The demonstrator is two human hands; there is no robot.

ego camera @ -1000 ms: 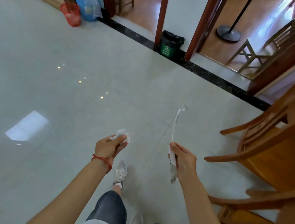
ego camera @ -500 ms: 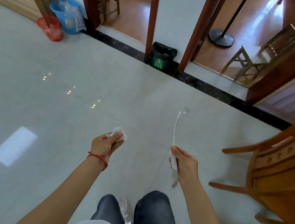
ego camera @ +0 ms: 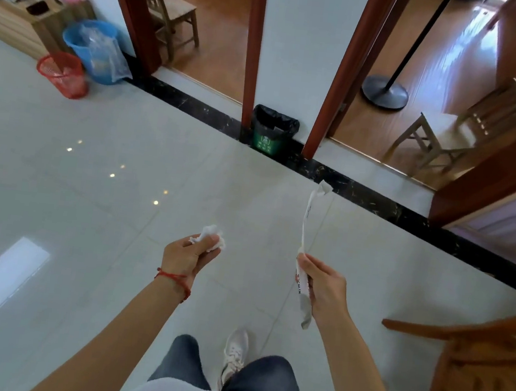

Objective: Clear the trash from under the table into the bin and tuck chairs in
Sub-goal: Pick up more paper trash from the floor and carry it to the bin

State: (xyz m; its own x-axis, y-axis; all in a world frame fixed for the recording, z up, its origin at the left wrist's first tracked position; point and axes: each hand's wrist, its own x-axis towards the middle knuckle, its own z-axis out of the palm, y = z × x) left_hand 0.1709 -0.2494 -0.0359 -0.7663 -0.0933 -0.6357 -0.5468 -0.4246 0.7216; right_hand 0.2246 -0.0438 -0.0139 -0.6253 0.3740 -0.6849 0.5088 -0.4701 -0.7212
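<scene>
From the head camera, the left hand (ego camera: 190, 256) pinches a crumpled tissue (ego camera: 210, 238) at its fingertips while the right hand (ego camera: 325, 288) grips a long wrapper (ego camera: 307, 233) (standing above and trailing below the fingers), the black-lined green bin (ego camera: 272, 131) well ahead across the floor.

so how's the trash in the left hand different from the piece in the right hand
The crumpled tissue is balled up small and mostly enclosed by the left hand; the long wrapper is a flat narrow strip sticking out above and below the right hand. The tissue is plain white; the wrapper carries red print. Both are whitish, lightweight scraps held off the floor, pinched at the fingertips.
</scene>
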